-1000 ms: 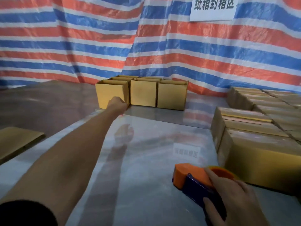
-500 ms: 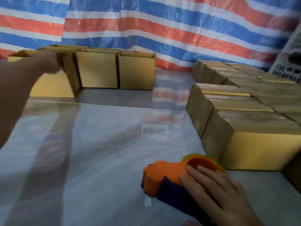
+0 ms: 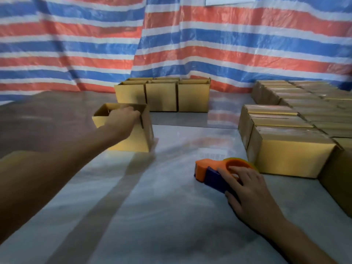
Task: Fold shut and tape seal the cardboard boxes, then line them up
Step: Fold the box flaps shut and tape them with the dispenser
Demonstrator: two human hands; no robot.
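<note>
An open-topped cardboard box (image 3: 139, 139) stands left of centre on the table, tilted a little. My left hand (image 3: 123, 119) grips its upper rim, fingers hooked over the edge into the opening. My right hand (image 3: 245, 187) lies over an orange and blue tape dispenser (image 3: 209, 171) resting on the table at the lower right; the fingers curl round its blue handle. Behind, several more open boxes (image 3: 162, 96) stand in a row against the tarp.
Sealed boxes (image 3: 289, 151) sit packed in rows along the right side, close to the dispenser. A glossy plastic-covered table (image 3: 152, 206) spreads in front of me. A red, white and blue striped tarp (image 3: 209, 44) closes off the back.
My left hand has pulled one open box out of the back row toward me. The right hand has stayed on the tape dispenser. My head turned, shifting the view.
</note>
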